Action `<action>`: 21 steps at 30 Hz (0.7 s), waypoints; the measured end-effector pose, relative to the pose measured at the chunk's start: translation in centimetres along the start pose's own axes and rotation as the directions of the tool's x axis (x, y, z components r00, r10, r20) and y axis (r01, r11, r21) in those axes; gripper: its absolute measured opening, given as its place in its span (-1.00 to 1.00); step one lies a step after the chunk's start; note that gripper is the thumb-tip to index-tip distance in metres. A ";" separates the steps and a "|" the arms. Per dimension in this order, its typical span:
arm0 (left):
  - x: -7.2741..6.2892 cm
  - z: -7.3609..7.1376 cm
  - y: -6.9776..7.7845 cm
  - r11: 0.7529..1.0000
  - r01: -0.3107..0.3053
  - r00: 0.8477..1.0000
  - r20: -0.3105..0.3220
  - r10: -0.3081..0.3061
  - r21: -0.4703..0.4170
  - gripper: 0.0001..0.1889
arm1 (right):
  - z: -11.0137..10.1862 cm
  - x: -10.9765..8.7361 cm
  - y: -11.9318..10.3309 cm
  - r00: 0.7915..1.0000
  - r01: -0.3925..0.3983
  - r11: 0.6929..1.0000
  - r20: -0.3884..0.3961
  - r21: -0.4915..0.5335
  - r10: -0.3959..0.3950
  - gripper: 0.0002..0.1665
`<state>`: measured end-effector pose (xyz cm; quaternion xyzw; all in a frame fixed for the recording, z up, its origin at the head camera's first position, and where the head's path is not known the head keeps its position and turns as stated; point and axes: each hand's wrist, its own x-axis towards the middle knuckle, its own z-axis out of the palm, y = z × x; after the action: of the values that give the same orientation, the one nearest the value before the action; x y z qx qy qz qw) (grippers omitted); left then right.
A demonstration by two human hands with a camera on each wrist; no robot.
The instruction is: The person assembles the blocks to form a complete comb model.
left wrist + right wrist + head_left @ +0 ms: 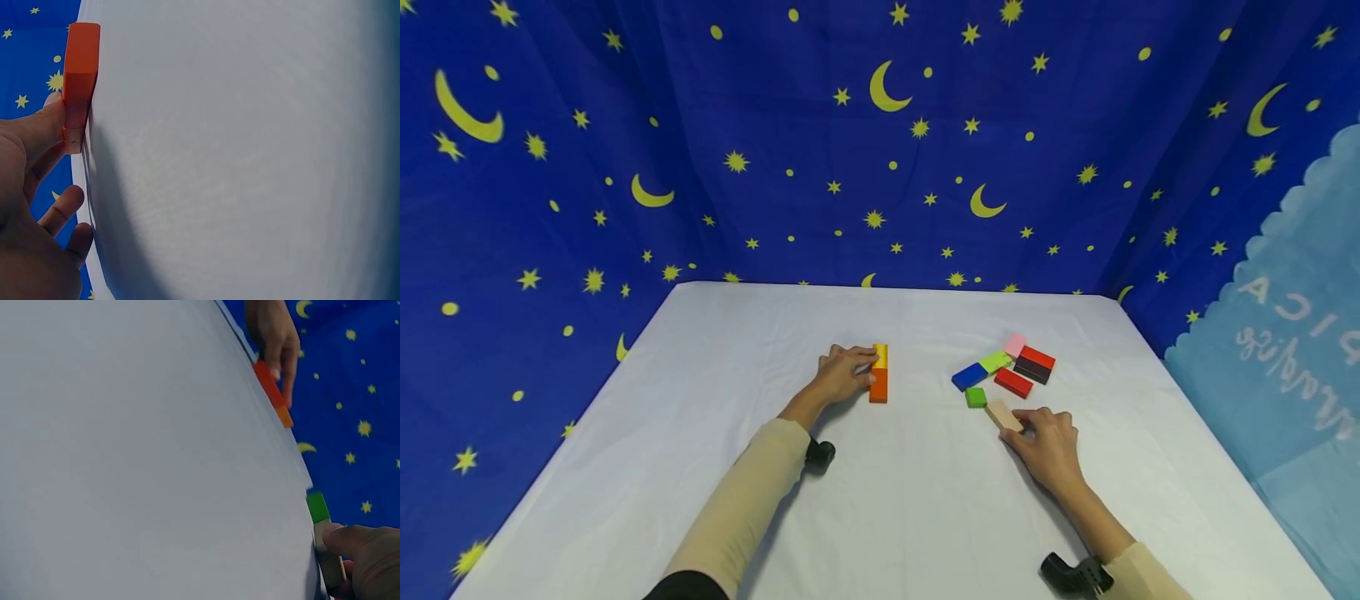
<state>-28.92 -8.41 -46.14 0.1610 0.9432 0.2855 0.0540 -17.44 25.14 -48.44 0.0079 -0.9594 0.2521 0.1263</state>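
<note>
My left hand [844, 375] reaches in beside an orange block [878, 387] and a yellow block [882, 355], which lie end to end on the white table. Its thumb touches the orange block's side and a fingertip overlaps the yellow one; in the left wrist view the other fingers are loosely bent. Farther right, my right hand [1047, 442] pinches a plain wooden block [1003, 416] between thumb and fingers. The wooden block's far end is right at a small green block [976, 397]. The right wrist view shows the thumb lying on the wooden block [327, 553].
Beyond the right hand lies a loose group of blocks: blue [970, 377], lime [996, 362], pink [1015, 346], dark brown [1032, 370] and two red ones, one red block [1013, 383] nearer. A blue star-patterned curtain [887, 167] surrounds the white table [917, 500].
</note>
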 end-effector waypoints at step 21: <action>-0.1 0.0 -0.1 1.000 -0.012 1.000 -0.013 0.012 -0.008 -0.54 | 4.9 -1.6 -9.6 0.990 0.127 0.988 0.045 0.085 -0.131 -0.46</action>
<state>-28.88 -8.56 -46.18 0.1648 0.9413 0.2907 0.0469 -16.30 14.33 -48.34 0.0813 -0.9486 0.2822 0.1178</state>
